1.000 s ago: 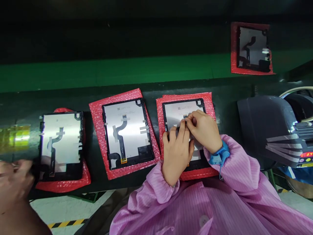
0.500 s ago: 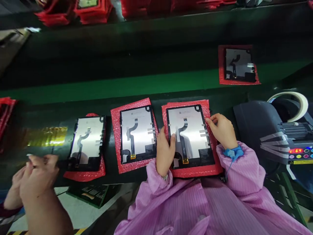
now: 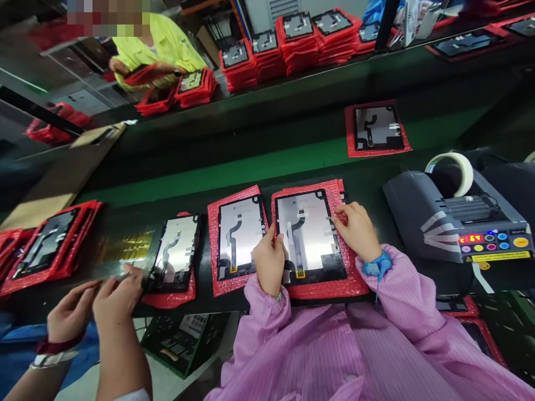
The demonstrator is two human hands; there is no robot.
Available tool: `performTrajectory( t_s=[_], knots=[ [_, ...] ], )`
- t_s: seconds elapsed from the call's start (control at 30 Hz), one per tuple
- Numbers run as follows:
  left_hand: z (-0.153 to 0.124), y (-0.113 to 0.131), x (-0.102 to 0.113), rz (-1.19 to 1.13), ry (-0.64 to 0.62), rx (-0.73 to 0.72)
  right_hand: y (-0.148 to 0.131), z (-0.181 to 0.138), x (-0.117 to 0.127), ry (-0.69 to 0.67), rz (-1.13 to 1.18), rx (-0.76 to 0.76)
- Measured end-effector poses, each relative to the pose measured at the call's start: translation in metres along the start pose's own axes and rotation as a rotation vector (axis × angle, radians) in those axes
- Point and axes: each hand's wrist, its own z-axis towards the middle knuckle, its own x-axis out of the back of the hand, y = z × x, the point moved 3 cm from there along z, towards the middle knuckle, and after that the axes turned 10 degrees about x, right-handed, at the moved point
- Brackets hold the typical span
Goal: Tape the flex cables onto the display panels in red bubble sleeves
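A tablet display panel [image 3: 311,245], silver-backed with a dark ribbon cable and black frame, lies on a red bubble-wrap pouch [image 3: 355,281] in front of me. My left hand [image 3: 270,264] is closed at the panel's left edge, thumb and index finger gripping it there. At the right edge, beside small pale tape strips, my right hand [image 3: 358,231] is pinched; what lies between its fingertips is too small to make out. Just left of my left hand a second display panel [image 3: 240,234] rests on its own red pouch [image 3: 214,245].
A tape dispenser [image 3: 422,217] carrying a tape roll stands to the right. Another panel [image 3: 378,128] lies farther back. At left, a co-worker's hands [image 3: 119,295] are beside a third panel [image 3: 178,248]. Behind the bench, a person in yellow [image 3: 167,47] handles red pouches near stacks [image 3: 295,47].
The camera view has tilted up and turned, bringing the far shelf and a person into sight. My left thumb has drawn back to the panel's left edge; my right hand stays at the right edge.
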Motion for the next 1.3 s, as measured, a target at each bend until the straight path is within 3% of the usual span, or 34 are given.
performTrajectory(
  t_s=[0.13, 0.27, 0.43, 0.53, 0.63, 0.77, 0.87, 0.97, 1.1, 1.2, 1.3],
  knots=[
    [-0.004, 0.002, 0.005, 0.054, 0.068, -0.028, -0.002, -0.006, 0.001, -0.035, -0.096, -0.145],
    [-0.001, -0.001, 0.011, -0.143, 0.081, 0.0, -0.002, -0.004, 0.0, -0.048, 0.076, -0.151],
    [0.005, -0.009, 0.004, -0.648, -0.111, 0.214, -0.003, 0.0, -0.003, -0.039, 0.234, -0.102],
    [0.009, -0.009, 0.003, -0.687, -0.253, 0.258, -0.01, 0.001, -0.005, -0.037, 0.312, -0.077],
    [0.026, -0.014, 0.028, -0.691, -0.277, 0.289, -0.022, 0.006, -0.006, -0.062, 0.396, -0.021],
    [0.07, -0.031, 0.091, -0.622, -0.153, 0.339, -0.026, 0.016, -0.004, -0.079, 0.528, 0.035],
    [0.1, -0.045, 0.116, -0.486, -0.087, 0.376, -0.017, 0.02, -0.004, -0.04, 0.63, 0.026],
    [0.113, -0.057, 0.113, -0.306, -0.01, 0.379, -0.008, 0.019, -0.005, -0.02, 0.653, 0.018],
    [0.109, -0.058, 0.104, -0.067, 0.131, 0.32, -0.002, 0.015, -0.005, 0.006, 0.641, 0.016],
    [0.109, -0.036, 0.103, 0.061, 0.21, 0.196, 0.002, 0.014, -0.005, 0.026, 0.612, 0.012],
    [0.132, 0.009, 0.08, 0.104, 0.085, 0.052, 0.005, 0.014, -0.006, 0.031, 0.6, 0.001]
  ],
)
